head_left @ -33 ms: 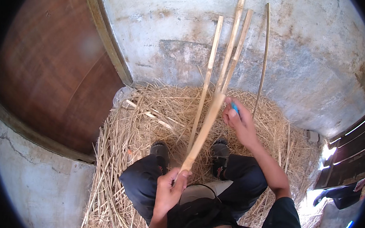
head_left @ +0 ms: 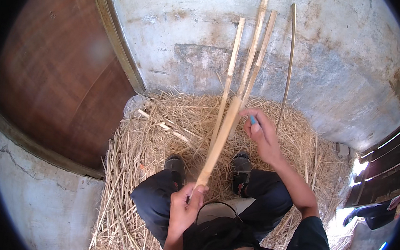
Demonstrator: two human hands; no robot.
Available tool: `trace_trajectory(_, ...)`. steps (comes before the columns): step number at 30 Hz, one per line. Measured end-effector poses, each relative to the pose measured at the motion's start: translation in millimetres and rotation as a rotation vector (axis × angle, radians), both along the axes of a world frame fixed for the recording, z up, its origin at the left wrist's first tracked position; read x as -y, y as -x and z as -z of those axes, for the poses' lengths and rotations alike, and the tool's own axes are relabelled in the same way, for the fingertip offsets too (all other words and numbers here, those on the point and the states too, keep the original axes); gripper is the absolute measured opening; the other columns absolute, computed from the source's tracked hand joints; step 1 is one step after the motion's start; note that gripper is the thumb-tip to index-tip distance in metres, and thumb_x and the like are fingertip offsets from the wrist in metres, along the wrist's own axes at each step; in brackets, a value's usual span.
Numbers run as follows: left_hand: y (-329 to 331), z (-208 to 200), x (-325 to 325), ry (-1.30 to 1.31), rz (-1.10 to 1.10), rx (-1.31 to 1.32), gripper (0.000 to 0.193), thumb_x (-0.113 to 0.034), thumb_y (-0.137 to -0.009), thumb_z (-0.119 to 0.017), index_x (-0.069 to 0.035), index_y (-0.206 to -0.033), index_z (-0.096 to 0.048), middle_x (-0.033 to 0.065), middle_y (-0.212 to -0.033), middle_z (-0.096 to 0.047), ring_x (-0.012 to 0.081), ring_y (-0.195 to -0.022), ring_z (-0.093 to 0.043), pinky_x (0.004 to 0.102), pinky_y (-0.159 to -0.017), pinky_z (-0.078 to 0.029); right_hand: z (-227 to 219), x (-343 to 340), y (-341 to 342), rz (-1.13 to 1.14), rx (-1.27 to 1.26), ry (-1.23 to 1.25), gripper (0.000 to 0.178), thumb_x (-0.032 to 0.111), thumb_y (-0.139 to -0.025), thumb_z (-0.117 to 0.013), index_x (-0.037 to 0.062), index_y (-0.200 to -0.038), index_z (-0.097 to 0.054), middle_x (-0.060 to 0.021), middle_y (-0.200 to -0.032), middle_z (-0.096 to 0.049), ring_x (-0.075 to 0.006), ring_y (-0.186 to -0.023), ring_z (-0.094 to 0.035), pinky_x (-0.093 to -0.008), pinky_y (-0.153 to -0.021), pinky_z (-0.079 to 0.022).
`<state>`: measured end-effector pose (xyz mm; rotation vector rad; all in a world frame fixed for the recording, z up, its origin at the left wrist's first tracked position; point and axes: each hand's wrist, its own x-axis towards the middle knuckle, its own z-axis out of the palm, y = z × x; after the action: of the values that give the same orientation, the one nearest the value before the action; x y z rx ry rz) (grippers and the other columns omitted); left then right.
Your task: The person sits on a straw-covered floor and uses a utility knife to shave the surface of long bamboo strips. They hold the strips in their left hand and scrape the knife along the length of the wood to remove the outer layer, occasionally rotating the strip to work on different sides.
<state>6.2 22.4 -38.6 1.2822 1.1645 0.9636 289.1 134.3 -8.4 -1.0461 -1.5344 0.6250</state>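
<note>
- My left hand (head_left: 186, 207) grips the lower end of a split bamboo slat (head_left: 218, 145), tilted up between my knees.
- My right hand (head_left: 264, 137) is curled round a small blue tool (head_left: 253, 120) near its upper end; contact unclear.
- Slivers (head_left: 127, 191) litter the floor, so much seems cut.
- Beyond, three pale strips (head_left: 254, 41) lean on the wall (head_left: 346, 51), finished or waiting, I can't tell.

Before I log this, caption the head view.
Left hand grips a long, pale bamboo strip, right hand holds a small blue object, over scattered golden straw.
</note>
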Motion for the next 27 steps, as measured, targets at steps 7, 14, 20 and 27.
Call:
trace_trajectory(7,-3,-14,-10,-0.019,-0.077,0.063,0.025,-0.018,-0.112,-0.061,0.002,-0.107,-0.076,-0.0031,-0.062,-0.056,0.0018,-0.057,-0.048,0.0241,-0.052,-0.036,-6,36,31,-0.116,0.739,-0.22,0.035,0.043,-0.098,-0.076,0.0125,-0.113,-0.068,-0.0041,-0.09,-0.071,-0.0261,-0.068,-0.071,-0.035,-0.057,-0.054)
trace_trajectory(14,-12,-18,-8,-0.117,-0.104,-0.01,0.025,-0.018,-0.114,-0.059,0.001,-0.106,-0.073,-0.0054,-0.065,-0.054,-0.0002,-0.056,-0.045,0.0209,-0.05,-0.034,-5,43,50,-0.064,0.798,-0.37,0.036,0.045,-0.098,-0.075,0.0136,-0.113,-0.066,-0.0024,-0.084,-0.067,-0.025,-0.062,-0.072,-0.0356,-0.052,-0.056)
trace_trajectory(20,-10,-18,-9,-0.096,-0.128,-0.064,0.022,-0.016,-0.111,-0.063,0.001,-0.103,-0.074,0.0002,-0.062,-0.057,0.005,-0.056,-0.051,0.0258,-0.052,-0.039,-3,44,54,-0.033,0.799,-0.369,0.034,0.045,-0.099,-0.074,0.0136,-0.11,-0.067,-0.0024,-0.078,-0.065,-0.0245,-0.061,-0.072,-0.0346,-0.051,-0.055)
trace_trajectory(27,3,-6,8,-0.002,-0.062,0.015,0.029,-0.023,-0.114,-0.059,0.0,-0.1,-0.069,-0.0053,-0.065,-0.052,0.0003,-0.055,-0.042,0.0212,-0.048,-0.032,-16,4,11,0.401,0.836,-0.139,0.027,0.04,-0.105,-0.069,0.0134,-0.109,-0.073,-0.006,-0.085,-0.074,-0.0181,-0.059,-0.07,-0.0328,-0.049,-0.054)
